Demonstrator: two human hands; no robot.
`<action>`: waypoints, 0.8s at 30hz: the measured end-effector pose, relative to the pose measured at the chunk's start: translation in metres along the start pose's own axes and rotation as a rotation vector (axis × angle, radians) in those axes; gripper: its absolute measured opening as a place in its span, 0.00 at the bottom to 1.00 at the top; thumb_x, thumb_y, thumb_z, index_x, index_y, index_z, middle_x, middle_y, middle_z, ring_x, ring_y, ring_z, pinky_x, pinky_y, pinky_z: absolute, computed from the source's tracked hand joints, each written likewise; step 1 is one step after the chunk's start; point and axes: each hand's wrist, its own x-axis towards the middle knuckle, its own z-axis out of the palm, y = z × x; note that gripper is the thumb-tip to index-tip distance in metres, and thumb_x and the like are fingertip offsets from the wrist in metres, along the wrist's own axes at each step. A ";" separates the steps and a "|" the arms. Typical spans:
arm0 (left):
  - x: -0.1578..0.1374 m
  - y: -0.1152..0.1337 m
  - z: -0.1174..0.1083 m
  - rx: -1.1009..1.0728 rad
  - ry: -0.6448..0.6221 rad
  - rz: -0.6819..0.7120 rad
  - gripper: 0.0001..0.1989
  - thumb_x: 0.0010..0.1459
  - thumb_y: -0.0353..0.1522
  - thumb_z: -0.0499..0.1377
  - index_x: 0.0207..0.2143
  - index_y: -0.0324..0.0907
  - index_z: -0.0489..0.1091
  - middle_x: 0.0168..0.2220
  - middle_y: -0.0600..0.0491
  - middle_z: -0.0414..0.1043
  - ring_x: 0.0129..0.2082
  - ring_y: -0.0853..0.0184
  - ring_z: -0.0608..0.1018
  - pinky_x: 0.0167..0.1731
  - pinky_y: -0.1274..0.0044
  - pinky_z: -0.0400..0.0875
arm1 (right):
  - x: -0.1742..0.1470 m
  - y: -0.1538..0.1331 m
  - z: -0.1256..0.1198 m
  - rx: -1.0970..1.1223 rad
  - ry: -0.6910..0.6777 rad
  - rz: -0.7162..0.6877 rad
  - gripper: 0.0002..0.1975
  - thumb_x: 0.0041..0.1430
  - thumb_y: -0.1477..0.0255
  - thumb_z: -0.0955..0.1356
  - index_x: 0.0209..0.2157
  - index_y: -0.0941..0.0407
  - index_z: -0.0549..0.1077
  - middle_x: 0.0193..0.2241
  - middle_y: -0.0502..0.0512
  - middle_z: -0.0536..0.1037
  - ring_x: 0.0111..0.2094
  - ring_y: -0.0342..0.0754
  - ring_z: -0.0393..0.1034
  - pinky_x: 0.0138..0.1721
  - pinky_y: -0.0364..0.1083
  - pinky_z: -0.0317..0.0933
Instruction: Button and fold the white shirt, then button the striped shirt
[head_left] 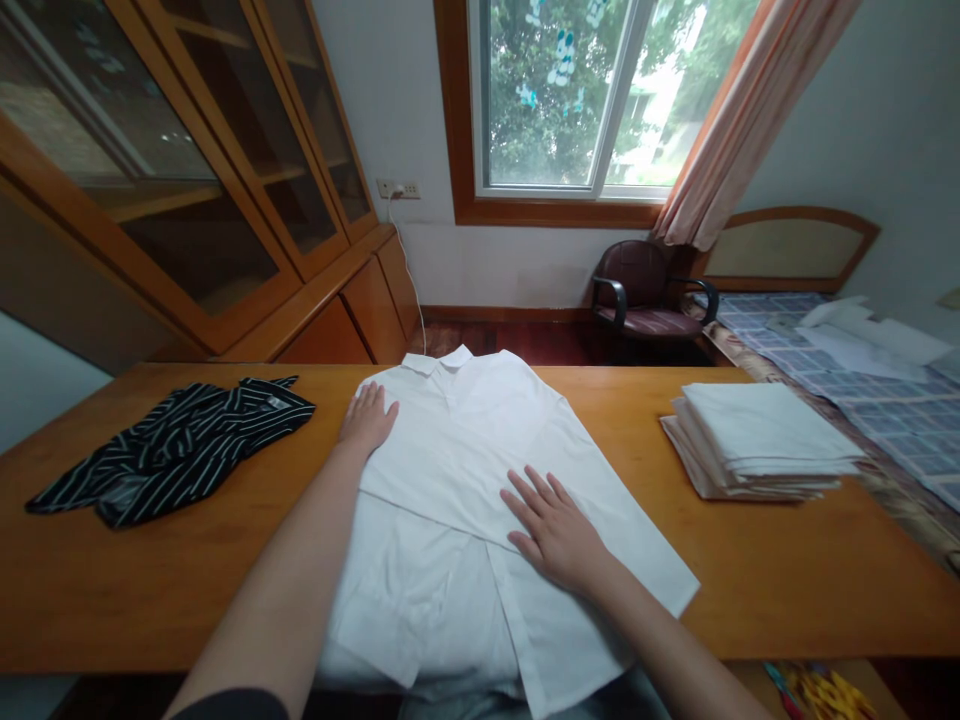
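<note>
A white collared shirt [450, 450] is spread on the wooden table in front of me, its collar toward the far edge and its lower part reaching past the near edge. One sleeve lies folded across the body of the shirt. My left hand [369, 418] rests flat on the shirt's left shoulder, fingers stretched out. Lower down, my right hand [553, 530] lies on the middle right of the shirt with its fingers spread. Neither hand grips the cloth.
A crumpled black striped garment [202, 440] lies on the table [300, 570] at left. To the right sits a stack of folded white cloth [765, 435]. Beyond are a glass-door cabinet [225, 150], an armchair [645, 285] and a bed [847, 380]. Something yellow [829, 692] shows below the table's near right edge.
</note>
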 end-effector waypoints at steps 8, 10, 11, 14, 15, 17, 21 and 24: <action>-0.006 0.005 -0.002 -0.005 0.009 -0.034 0.36 0.67 0.44 0.36 0.69 0.29 0.47 0.71 0.43 0.41 0.71 0.56 0.45 0.68 0.61 0.40 | -0.007 0.006 0.003 -0.015 -0.002 0.037 0.32 0.69 0.59 0.60 0.69 0.55 0.50 0.70 0.57 0.49 0.70 0.55 0.43 0.68 0.59 0.43; -0.009 0.004 -0.001 -0.010 0.024 -0.040 0.35 0.67 0.43 0.37 0.69 0.29 0.48 0.71 0.43 0.41 0.71 0.56 0.45 0.68 0.60 0.40 | -0.010 0.012 0.005 -0.037 0.011 0.072 0.33 0.69 0.59 0.60 0.69 0.56 0.50 0.70 0.58 0.49 0.70 0.55 0.43 0.67 0.59 0.44; -0.011 0.004 0.000 -0.013 0.029 -0.046 0.35 0.67 0.43 0.37 0.69 0.30 0.48 0.71 0.43 0.41 0.71 0.56 0.45 0.68 0.60 0.40 | -0.012 0.015 0.006 -0.052 0.017 0.093 0.32 0.69 0.59 0.60 0.69 0.56 0.50 0.69 0.58 0.50 0.70 0.56 0.44 0.67 0.59 0.44; -0.019 0.005 0.000 -0.026 0.042 -0.077 0.34 0.67 0.43 0.38 0.69 0.31 0.49 0.71 0.42 0.42 0.71 0.56 0.46 0.68 0.59 0.41 | -0.016 0.031 0.009 -0.101 0.024 0.167 0.30 0.70 0.59 0.59 0.69 0.54 0.52 0.69 0.58 0.52 0.69 0.57 0.45 0.66 0.62 0.45; -0.022 0.006 0.000 -0.031 0.044 -0.095 0.34 0.67 0.43 0.38 0.69 0.31 0.49 0.71 0.42 0.42 0.71 0.55 0.47 0.68 0.58 0.41 | -0.017 0.037 0.009 -0.116 0.026 0.193 0.30 0.70 0.59 0.59 0.68 0.54 0.53 0.69 0.58 0.53 0.69 0.57 0.45 0.66 0.62 0.45; -0.030 0.009 -0.001 -0.042 0.047 -0.137 0.34 0.67 0.42 0.37 0.69 0.31 0.49 0.71 0.41 0.41 0.71 0.54 0.46 0.68 0.56 0.41 | -0.019 0.048 0.009 -0.147 0.033 0.247 0.28 0.70 0.58 0.59 0.67 0.52 0.56 0.68 0.57 0.55 0.69 0.59 0.45 0.66 0.64 0.44; -0.049 0.015 0.000 -0.068 0.079 -0.222 0.34 0.67 0.42 0.37 0.68 0.29 0.49 0.71 0.40 0.42 0.71 0.52 0.47 0.67 0.53 0.41 | -0.018 0.056 0.003 -0.190 0.084 0.373 0.24 0.70 0.63 0.59 0.64 0.56 0.63 0.67 0.62 0.58 0.69 0.63 0.44 0.65 0.65 0.42; -0.065 0.020 0.002 -0.067 0.100 -0.276 0.35 0.67 0.42 0.37 0.67 0.26 0.50 0.70 0.36 0.43 0.70 0.49 0.48 0.66 0.50 0.43 | -0.020 0.042 0.002 -0.184 0.124 0.409 0.22 0.70 0.71 0.58 0.62 0.59 0.65 0.67 0.64 0.58 0.69 0.62 0.45 0.66 0.63 0.44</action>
